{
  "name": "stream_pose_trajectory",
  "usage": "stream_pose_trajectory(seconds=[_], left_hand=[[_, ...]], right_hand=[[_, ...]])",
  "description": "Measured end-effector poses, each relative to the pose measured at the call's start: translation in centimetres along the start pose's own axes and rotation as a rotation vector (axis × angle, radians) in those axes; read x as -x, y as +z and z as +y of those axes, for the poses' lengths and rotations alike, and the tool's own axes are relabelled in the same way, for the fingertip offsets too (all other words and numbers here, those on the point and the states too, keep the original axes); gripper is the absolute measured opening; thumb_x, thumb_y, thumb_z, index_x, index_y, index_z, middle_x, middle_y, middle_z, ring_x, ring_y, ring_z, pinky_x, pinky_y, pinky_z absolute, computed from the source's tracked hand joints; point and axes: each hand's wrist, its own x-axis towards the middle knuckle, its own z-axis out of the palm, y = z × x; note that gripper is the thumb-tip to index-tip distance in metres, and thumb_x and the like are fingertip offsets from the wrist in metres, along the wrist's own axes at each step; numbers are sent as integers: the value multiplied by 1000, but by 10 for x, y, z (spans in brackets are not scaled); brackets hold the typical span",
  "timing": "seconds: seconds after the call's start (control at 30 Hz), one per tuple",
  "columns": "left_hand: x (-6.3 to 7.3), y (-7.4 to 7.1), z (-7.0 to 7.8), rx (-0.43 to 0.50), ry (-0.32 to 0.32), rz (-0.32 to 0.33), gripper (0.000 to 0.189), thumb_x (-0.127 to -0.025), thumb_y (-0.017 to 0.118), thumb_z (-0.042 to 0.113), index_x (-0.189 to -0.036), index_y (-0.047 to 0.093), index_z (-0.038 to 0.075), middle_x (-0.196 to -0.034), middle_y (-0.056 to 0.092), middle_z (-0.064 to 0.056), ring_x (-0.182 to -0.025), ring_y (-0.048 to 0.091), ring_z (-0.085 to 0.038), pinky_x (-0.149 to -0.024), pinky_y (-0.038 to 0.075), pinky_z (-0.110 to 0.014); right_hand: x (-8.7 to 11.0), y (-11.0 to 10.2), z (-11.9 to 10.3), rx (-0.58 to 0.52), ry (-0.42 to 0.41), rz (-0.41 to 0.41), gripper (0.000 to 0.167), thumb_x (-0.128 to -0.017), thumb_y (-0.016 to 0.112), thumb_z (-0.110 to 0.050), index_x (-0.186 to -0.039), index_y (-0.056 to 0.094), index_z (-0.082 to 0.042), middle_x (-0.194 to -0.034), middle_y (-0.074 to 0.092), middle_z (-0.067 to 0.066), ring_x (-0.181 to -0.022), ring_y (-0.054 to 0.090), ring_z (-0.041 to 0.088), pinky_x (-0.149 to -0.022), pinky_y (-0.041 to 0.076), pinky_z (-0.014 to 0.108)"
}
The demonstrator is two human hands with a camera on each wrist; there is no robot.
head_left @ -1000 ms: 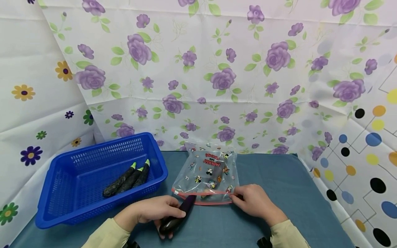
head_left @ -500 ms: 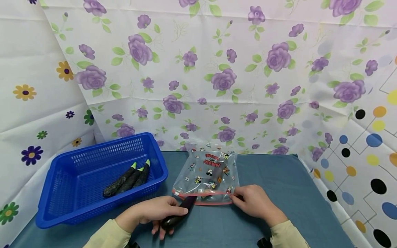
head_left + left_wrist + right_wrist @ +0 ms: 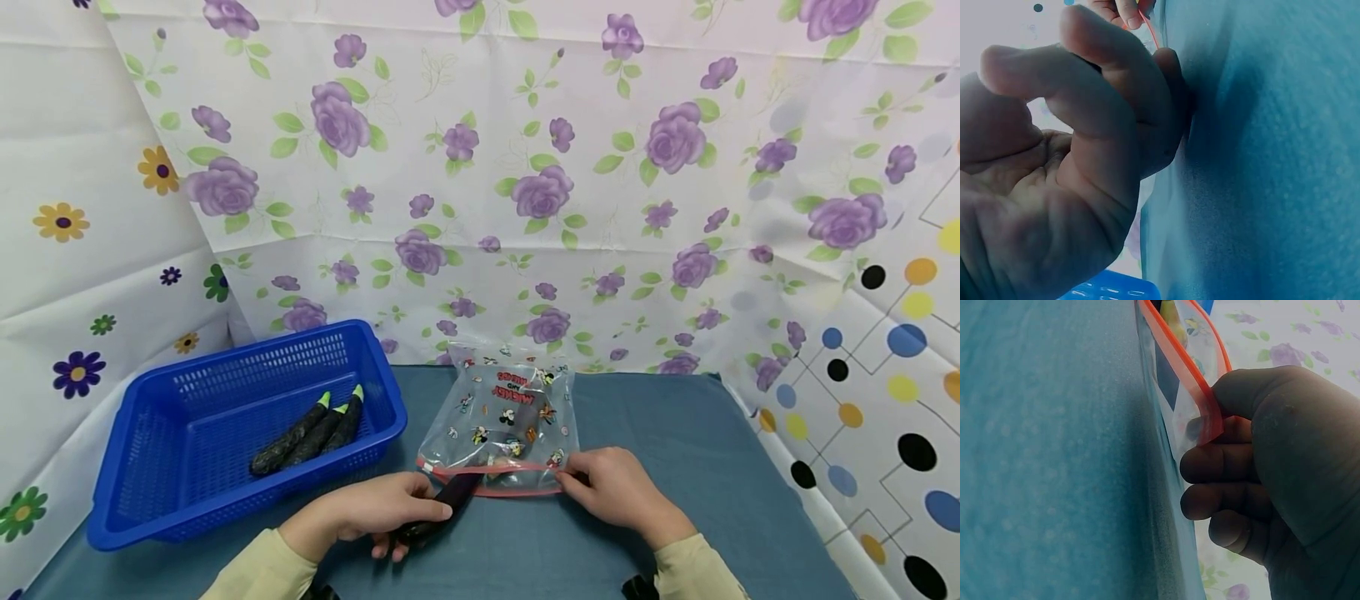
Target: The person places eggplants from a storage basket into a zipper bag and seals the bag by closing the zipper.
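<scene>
In the head view my left hand [image 3: 386,508] grips a dark purple eggplant [image 3: 459,493] between thumb and fingers. The eggplant slants away from me, its far end inside the mouth of a clear zip bag [image 3: 468,421] printed with cartoon figures. My right hand [image 3: 618,487] pinches the right corner of the bag's red-edged opening; the right wrist view shows thumb and forefinger on that red strip [image 3: 1194,375]. Through the plastic another dark eggplant shows inside the bag. The left wrist view has my curled fingers [image 3: 1100,119] close over the cloth, hiding the eggplant.
To the left stands a blue perforated basket [image 3: 187,500] holding three dark vegetables [image 3: 303,437] with pale green tips. A teal cloth [image 3: 675,425] covers the table. Flower-printed sheets [image 3: 487,200] hang behind, with a dotted sheet [image 3: 892,400] on the right.
My left hand has pushed the eggplant forward and to the right, so its far end reaches deeper into the bag. My right hand stays at the bag's corner.
</scene>
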Motion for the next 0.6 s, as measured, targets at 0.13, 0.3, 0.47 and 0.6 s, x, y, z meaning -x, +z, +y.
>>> stream_pose_trajectory(seconds=[0.13, 0.3, 0.47, 0.6], left_hand=[[-1, -1, 0, 35, -3, -15, 36, -109, 72, 36, -119, 63, 3, -83, 64, -10, -53, 57, -12, -39, 46, -21], [-1, -2, 0, 81, 8, -51, 33, -108, 71, 26, -129, 60, 3, -85, 65, -11, -57, 59, -13, -40, 47, -21], [1, -3, 0, 88, 30, -85, 38, -103, 70, 17, -136, 60, 2, -88, 67, -13, -60, 60, -13, -40, 47, -20], [1, -3, 1, 87, 53, -118, 41, -99, 69, 12, -138, 62, 0, -91, 68, -12, -63, 62, -12, -41, 48, -20]], right_hand=[[0, 0, 0, 3, 4, -1, 30, -106, 78, -25, -79, 68, -34, -65, 52, -25, -53, 43, -5, -53, 39, 23], [0, -1, 0, 2, 5, -7, 31, -106, 78, -24, -79, 68, -34, -65, 51, -25, -53, 42, -5, -53, 38, 23], [0, -1, 0, 0, 10, -15, 32, -106, 78, -24, -78, 67, -34, -64, 50, -25, -53, 42, -4, -53, 38, 23], [0, 0, 0, -3, 12, -15, 32, -106, 78, -23, -78, 67, -34, -64, 50, -25, -53, 42, -4, -53, 38, 23]])
